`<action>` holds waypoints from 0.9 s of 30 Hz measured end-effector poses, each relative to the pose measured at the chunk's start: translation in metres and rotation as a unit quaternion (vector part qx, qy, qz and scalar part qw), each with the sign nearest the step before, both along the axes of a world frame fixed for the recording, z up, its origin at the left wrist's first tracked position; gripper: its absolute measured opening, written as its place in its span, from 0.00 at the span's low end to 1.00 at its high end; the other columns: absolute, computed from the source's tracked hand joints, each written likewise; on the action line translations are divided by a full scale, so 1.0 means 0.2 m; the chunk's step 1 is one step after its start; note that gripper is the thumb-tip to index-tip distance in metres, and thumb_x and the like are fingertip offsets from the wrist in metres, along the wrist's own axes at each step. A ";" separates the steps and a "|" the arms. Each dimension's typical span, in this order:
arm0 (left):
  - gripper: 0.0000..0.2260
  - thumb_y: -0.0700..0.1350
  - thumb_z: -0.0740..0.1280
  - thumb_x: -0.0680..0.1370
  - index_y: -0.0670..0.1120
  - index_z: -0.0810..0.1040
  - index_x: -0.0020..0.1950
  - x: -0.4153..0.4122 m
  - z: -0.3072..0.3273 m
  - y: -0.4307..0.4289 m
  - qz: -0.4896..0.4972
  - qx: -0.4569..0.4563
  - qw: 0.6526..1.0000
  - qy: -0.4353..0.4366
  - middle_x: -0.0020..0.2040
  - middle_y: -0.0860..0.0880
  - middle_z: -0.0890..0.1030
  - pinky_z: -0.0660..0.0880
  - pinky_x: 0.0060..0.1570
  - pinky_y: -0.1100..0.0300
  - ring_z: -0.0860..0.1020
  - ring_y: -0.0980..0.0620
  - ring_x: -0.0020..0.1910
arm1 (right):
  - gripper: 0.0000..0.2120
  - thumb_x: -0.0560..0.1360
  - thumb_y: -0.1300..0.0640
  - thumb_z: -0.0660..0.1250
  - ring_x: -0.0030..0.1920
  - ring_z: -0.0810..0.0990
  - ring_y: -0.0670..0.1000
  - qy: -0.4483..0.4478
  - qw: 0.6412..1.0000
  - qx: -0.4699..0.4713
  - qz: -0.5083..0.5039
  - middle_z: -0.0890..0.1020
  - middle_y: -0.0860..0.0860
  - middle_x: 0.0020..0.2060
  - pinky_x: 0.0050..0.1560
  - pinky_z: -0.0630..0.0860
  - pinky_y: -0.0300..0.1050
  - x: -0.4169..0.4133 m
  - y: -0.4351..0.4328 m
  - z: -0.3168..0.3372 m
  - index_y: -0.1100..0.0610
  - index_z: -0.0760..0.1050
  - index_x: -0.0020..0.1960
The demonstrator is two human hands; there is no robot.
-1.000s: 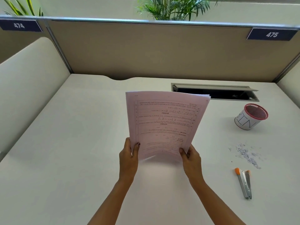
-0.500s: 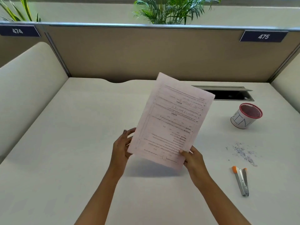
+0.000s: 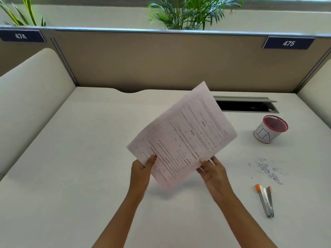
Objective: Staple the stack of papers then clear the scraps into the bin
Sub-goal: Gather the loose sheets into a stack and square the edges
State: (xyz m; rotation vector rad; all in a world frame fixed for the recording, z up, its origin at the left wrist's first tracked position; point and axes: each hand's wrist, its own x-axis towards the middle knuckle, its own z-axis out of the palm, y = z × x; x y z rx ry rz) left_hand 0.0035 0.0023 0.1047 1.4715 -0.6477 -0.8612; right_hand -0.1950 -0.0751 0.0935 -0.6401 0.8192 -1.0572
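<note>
A stack of printed papers [image 3: 182, 136] hangs above the desk's middle, turned diagonally with one corner pointing up and right. My left hand [image 3: 142, 170] pinches its lower left edge, thumb on the top sheet. My right hand [image 3: 214, 171] holds the lower right edge with fingers under it. A silver stapler [image 3: 266, 201] with an orange tip lies flat at the right. Small paper scraps [image 3: 268, 170] are scattered just beyond the stapler. A small white bin [image 3: 264, 134] with a red mesh rim stands behind them, tilted.
The white desk [image 3: 80, 167] is enclosed by beige partition walls [image 3: 143, 63] at the back and both sides. An open cable slot [image 3: 247, 105] sits in the desk behind the bin. Plants rise beyond the partition.
The stack went from upright to rotated clockwise and tipped toward flat. My left hand shifted its hold to the lower left edge, and my right hand stayed on the lower right edge.
</note>
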 end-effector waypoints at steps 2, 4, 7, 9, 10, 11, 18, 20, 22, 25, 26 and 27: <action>0.04 0.43 0.66 0.78 0.53 0.78 0.47 0.05 0.00 0.01 -0.004 0.001 1.000 -0.022 0.45 0.49 0.84 0.81 0.43 0.58 0.83 0.48 0.46 | 0.23 0.69 0.67 0.67 0.58 0.80 0.56 0.024 0.999 -0.035 -0.032 0.80 0.58 0.60 0.49 0.81 0.44 -0.08 -0.08 0.03 0.62 0.72 0.64; 0.04 0.44 0.65 0.79 0.54 0.77 0.49 0.09 0.01 0.02 -0.006 -0.005 0.999 -0.045 0.45 0.50 0.84 0.80 0.40 0.63 0.83 0.54 0.44 | 0.25 0.69 0.66 0.68 0.59 0.79 0.57 0.087 0.992 -0.084 -0.039 0.80 0.57 0.60 0.53 0.80 0.46 -0.14 -0.13 0.07 0.63 0.71 0.66; 0.05 0.45 0.64 0.79 0.56 0.76 0.48 0.12 0.03 0.02 -0.004 -0.014 0.997 -0.079 0.45 0.51 0.83 0.78 0.39 0.69 0.82 0.60 0.42 | 0.23 0.70 0.66 0.71 0.57 0.80 0.56 0.184 0.971 -0.146 -0.041 0.81 0.58 0.57 0.56 0.79 0.50 -0.21 -0.17 0.09 0.62 0.71 0.64; 0.05 0.45 0.64 0.79 0.56 0.76 0.48 0.13 0.03 0.01 0.002 -0.013 0.996 -0.092 0.45 0.51 0.83 0.78 0.38 0.69 0.82 0.58 0.42 | 0.23 0.70 0.66 0.72 0.55 0.81 0.54 0.228 0.958 -0.168 -0.055 0.81 0.57 0.55 0.57 0.79 0.48 -0.23 -0.18 0.09 0.61 0.71 0.62; 0.05 0.45 0.64 0.79 0.55 0.76 0.48 0.13 0.03 0.01 0.005 -0.011 0.995 -0.099 0.46 0.50 0.82 0.78 0.38 0.69 0.81 0.57 0.43 | 0.23 0.69 0.66 0.72 0.54 0.82 0.53 0.243 0.952 -0.176 -0.064 0.81 0.57 0.55 0.57 0.79 0.46 -0.24 -0.19 0.09 0.61 0.70 0.62; 0.04 0.44 0.64 0.79 0.54 0.76 0.48 0.13 0.02 0.00 0.009 -0.009 0.994 -0.104 0.45 0.50 0.82 0.78 0.38 0.69 0.81 0.56 0.44 | 0.23 0.69 0.66 0.72 0.53 0.82 0.53 0.253 0.948 -0.180 -0.073 0.81 0.56 0.54 0.56 0.79 0.44 -0.24 -0.19 0.08 0.60 0.70 0.61; 0.02 0.42 0.65 0.79 0.46 0.77 0.50 0.10 -0.03 0.01 0.028 0.024 0.989 -0.144 0.41 0.53 0.80 0.76 0.34 0.69 0.80 0.54 0.41 | 0.14 0.72 0.65 0.71 0.53 0.81 0.54 0.305 0.935 -0.175 -0.051 0.81 0.53 0.52 0.57 0.79 0.46 -0.24 -0.17 -0.06 0.57 0.75 0.56; 0.02 0.44 0.66 0.78 0.47 0.77 0.46 0.09 -0.06 0.02 0.023 0.029 0.986 -0.165 0.39 0.52 0.80 0.77 0.35 0.62 0.80 0.48 0.40 | 0.15 0.71 0.64 0.72 0.53 0.81 0.53 0.334 0.926 -0.169 -0.042 0.82 0.52 0.52 0.58 0.78 0.50 -0.23 -0.16 -0.11 0.56 0.75 0.57; 0.02 0.46 0.68 0.78 0.50 0.78 0.45 0.08 -0.08 0.03 0.006 0.021 0.982 -0.185 0.39 0.51 0.82 0.77 0.38 0.52 0.80 0.45 0.41 | 0.18 0.70 0.65 0.73 0.54 0.80 0.51 0.334 0.928 -0.160 -0.035 0.82 0.50 0.53 0.54 0.79 0.47 -0.23 -0.15 -0.15 0.56 0.75 0.59; 0.02 0.49 0.68 0.77 0.57 0.79 0.47 0.07 -0.09 0.04 -0.006 0.010 0.981 -0.194 0.42 0.55 0.83 0.79 0.41 0.51 0.81 0.47 0.44 | 0.19 0.72 0.64 0.70 0.55 0.80 0.53 0.336 0.928 -0.155 -0.041 0.81 0.53 0.54 0.49 0.81 0.41 -0.22 -0.15 -0.18 0.58 0.74 0.62; 0.06 0.47 0.68 0.77 0.59 0.78 0.47 0.06 -0.08 0.04 -0.005 0.008 0.981 -0.192 0.42 0.57 0.83 0.79 0.41 0.54 0.81 0.49 0.45 | 0.18 0.73 0.64 0.69 0.55 0.80 0.54 0.334 0.928 -0.156 -0.045 0.81 0.54 0.55 0.50 0.81 0.42 -0.22 -0.15 -0.19 0.59 0.73 0.62; 0.08 0.45 0.67 0.78 0.60 0.77 0.47 0.06 -0.07 0.03 -0.002 0.006 0.982 -0.188 0.43 0.58 0.82 0.79 0.41 0.59 0.81 0.52 0.45 | 0.17 0.74 0.64 0.68 0.55 0.80 0.54 0.330 0.930 -0.154 -0.050 0.81 0.54 0.55 0.52 0.80 0.45 -0.22 -0.15 -0.18 0.59 0.73 0.63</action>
